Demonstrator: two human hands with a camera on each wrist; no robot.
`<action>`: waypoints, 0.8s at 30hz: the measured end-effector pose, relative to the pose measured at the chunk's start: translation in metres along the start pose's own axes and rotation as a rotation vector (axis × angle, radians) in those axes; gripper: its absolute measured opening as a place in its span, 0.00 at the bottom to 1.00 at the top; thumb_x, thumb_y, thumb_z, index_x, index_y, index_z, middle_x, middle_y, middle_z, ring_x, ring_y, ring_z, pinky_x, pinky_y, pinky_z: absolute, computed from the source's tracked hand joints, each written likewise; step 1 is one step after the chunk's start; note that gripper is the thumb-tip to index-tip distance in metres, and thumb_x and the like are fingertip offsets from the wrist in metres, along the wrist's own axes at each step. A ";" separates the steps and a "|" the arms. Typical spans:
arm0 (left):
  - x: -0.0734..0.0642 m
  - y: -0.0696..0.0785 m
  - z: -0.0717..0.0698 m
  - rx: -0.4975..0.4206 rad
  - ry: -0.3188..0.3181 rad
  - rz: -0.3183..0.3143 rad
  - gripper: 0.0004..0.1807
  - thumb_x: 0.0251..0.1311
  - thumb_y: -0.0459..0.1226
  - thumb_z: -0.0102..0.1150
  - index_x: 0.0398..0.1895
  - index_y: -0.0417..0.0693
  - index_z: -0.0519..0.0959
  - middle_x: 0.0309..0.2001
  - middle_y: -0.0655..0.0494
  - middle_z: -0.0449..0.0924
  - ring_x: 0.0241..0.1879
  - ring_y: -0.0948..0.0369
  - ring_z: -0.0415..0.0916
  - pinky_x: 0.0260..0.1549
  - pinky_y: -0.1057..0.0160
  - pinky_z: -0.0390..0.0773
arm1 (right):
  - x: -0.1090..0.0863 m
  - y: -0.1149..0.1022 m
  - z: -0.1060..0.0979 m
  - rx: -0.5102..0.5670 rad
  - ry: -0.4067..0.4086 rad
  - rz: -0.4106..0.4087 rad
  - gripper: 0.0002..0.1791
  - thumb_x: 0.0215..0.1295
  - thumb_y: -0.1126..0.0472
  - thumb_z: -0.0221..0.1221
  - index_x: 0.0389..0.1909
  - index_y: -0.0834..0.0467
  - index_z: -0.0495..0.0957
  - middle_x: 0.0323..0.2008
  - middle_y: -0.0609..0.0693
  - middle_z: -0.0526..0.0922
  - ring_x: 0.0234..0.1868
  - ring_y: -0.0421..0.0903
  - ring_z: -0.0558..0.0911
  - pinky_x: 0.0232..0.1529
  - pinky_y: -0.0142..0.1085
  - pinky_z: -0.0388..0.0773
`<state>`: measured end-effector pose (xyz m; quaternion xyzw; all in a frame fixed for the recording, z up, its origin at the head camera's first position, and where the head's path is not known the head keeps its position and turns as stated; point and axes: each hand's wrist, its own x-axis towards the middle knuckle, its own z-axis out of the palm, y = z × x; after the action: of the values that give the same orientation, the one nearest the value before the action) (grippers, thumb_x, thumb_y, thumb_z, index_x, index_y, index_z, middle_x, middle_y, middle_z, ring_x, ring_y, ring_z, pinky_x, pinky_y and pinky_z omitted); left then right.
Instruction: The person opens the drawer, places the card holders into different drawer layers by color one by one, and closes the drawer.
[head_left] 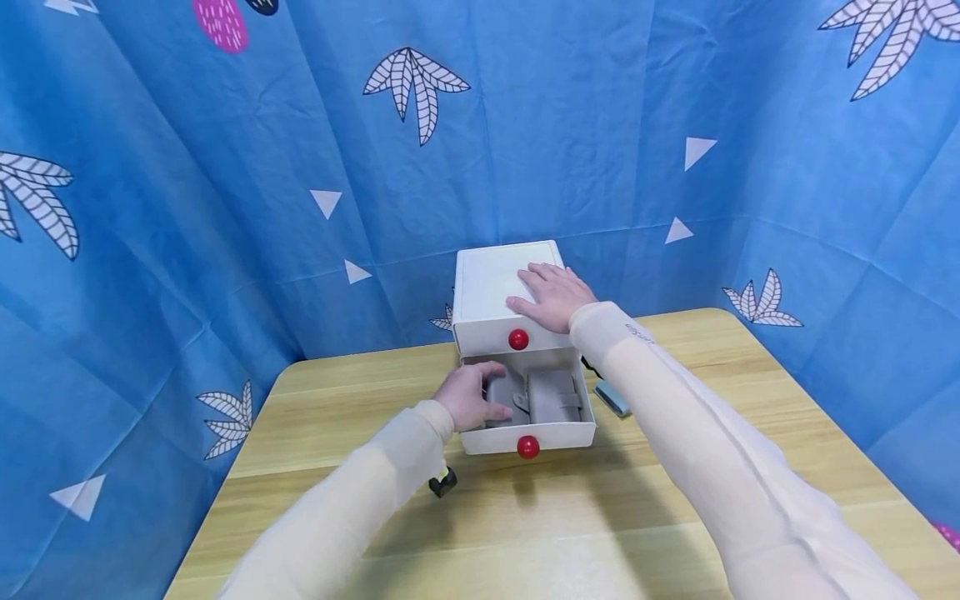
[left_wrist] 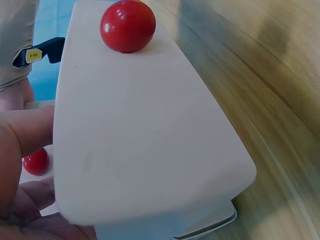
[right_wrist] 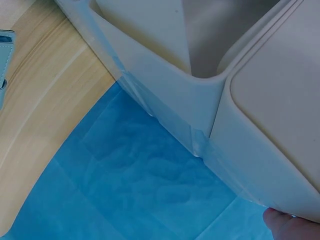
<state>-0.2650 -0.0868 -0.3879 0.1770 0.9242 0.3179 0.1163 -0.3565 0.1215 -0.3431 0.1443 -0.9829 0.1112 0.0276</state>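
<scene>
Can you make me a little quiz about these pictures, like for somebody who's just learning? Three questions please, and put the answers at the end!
1. Count: in the head view, how many red knobs show on the white box?

2. True or false: the right hand lies on top of the white box.

3. Pick one: which is nearest to the fingertips of the left hand?
A) the upper red knob
B) a grey case in the open lower drawer
C) the top of the white box

Key:
1. Two, one above the other.
2. True.
3. B.
</scene>
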 end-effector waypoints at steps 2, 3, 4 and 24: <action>0.000 0.001 0.001 0.012 -0.001 -0.008 0.36 0.49 0.39 0.74 0.63 0.50 0.73 0.59 0.50 0.75 0.54 0.52 0.72 0.57 0.51 0.72 | -0.001 -0.001 -0.001 0.002 0.000 0.001 0.43 0.66 0.27 0.35 0.75 0.48 0.51 0.75 0.51 0.51 0.75 0.51 0.48 0.72 0.51 0.40; 0.000 0.001 0.001 0.023 -0.004 -0.012 0.35 0.49 0.39 0.74 0.63 0.50 0.73 0.59 0.50 0.75 0.54 0.52 0.72 0.57 0.51 0.72 | -0.001 -0.001 -0.001 0.003 0.000 0.001 0.43 0.66 0.28 0.35 0.75 0.48 0.51 0.75 0.51 0.51 0.75 0.51 0.48 0.72 0.51 0.40; 0.001 0.002 0.001 0.042 -0.007 -0.009 0.35 0.49 0.39 0.74 0.63 0.50 0.73 0.59 0.50 0.75 0.54 0.52 0.72 0.57 0.51 0.72 | -0.001 -0.002 -0.001 0.004 0.000 0.001 0.43 0.66 0.28 0.35 0.75 0.48 0.51 0.75 0.51 0.51 0.75 0.51 0.48 0.72 0.51 0.40; 0.009 0.016 0.012 0.519 -0.052 -0.009 0.39 0.44 0.42 0.77 0.64 0.49 0.73 0.55 0.46 0.75 0.52 0.53 0.73 0.54 0.54 0.75 | -0.003 -0.001 0.000 0.007 0.007 0.010 0.43 0.66 0.28 0.36 0.75 0.48 0.51 0.75 0.51 0.51 0.75 0.51 0.48 0.72 0.50 0.39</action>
<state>-0.2654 -0.0641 -0.3880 0.2049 0.9723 0.0651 0.0920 -0.3533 0.1212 -0.3428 0.1391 -0.9831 0.1154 0.0301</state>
